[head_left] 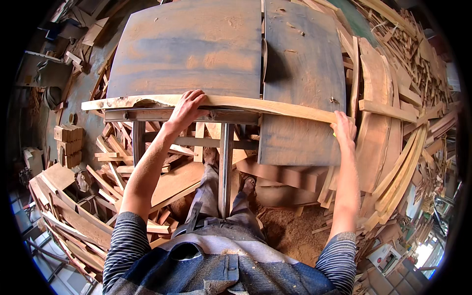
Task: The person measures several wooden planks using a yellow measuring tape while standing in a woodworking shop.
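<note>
A long, pale wooden board (275, 106) with a rough, barky far edge toward its left end lies across the near side of a dusty metal saw table (196, 44). My left hand (188, 109) is closed over the board left of its middle, fingers wrapped across the top. At the board's right end, my right hand (345, 129) grips it. A small yellow-green bit shows by the right fingers; I cannot make out what it is. Beyond the board, a thin curved saw blade (265, 60) stands in the slot between the table's two plates.
A metal post (225, 169) rises between my legs below the table. Wood offcuts (115, 157) crowd the left side. Long planks (376, 118) lean and lie close on the right, with a big scrap heap (418, 49) behind. Sawdust (290, 231) covers the floor near my feet.
</note>
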Demonstrator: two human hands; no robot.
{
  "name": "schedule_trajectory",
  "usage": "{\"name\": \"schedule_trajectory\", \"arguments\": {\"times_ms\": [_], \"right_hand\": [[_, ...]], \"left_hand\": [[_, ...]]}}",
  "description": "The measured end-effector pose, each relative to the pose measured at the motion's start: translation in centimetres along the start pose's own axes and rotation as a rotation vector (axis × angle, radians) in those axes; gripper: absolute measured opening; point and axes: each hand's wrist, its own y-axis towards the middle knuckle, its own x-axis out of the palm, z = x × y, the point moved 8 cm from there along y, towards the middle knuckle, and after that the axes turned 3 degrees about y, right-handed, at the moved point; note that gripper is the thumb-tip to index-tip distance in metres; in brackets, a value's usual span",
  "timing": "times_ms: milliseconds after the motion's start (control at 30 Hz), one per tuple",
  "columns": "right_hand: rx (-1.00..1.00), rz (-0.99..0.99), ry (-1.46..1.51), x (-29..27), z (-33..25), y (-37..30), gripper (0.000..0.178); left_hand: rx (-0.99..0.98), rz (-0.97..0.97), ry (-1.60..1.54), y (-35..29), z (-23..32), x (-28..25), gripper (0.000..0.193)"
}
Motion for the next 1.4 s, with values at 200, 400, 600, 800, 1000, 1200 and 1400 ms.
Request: {"name": "schedule_trajectory", "arguments": {"times_ms": [200, 400, 600, 800, 1000, 1200, 1400], "right_hand": [[0.058, -0.035, 0.002, 1.0, 0.3, 1.4, 0.058], [-0.114, 0.103, 0.134, 0.9, -2.1, 0.9, 0.056], [-0.071, 0.158, 0.159, 1.2, -2.4, 0.4, 0.061], [-0.031, 0.097, 0.105, 1.0, -2.7, 0.6, 0.060], [-0.143, 0.192, 0.159, 0.8, -4.3, 0.9, 0.061], [-0.128, 0.157, 0.196, 0.3, -4.5, 3.8, 0.060], [-0.140, 0.148, 0.159, -1.2, -5.2, 7.9, 0.058]], "left_hand": [[0.037, -0.024, 0.001, 1.5, -0.6, -0.1, 0.053], [0.026, -0.016, -0.028, 1.3, -0.8, -0.2, 0.054], [-0.009, -0.008, 0.011, 1.5, -0.7, -0.3, 0.054], [-0.013, 0.004, 0.039, 1.4, -0.9, 0.0, 0.055], [0.001, 0.013, 0.008, 1.9, -1.0, -0.3, 0.052], [-0.027, 0.003, -0.036, 4.2, -2.2, -0.7, 0.054], [0.006, 0.055, -0.026, 7.8, -4.2, -1.6, 0.050]]}}
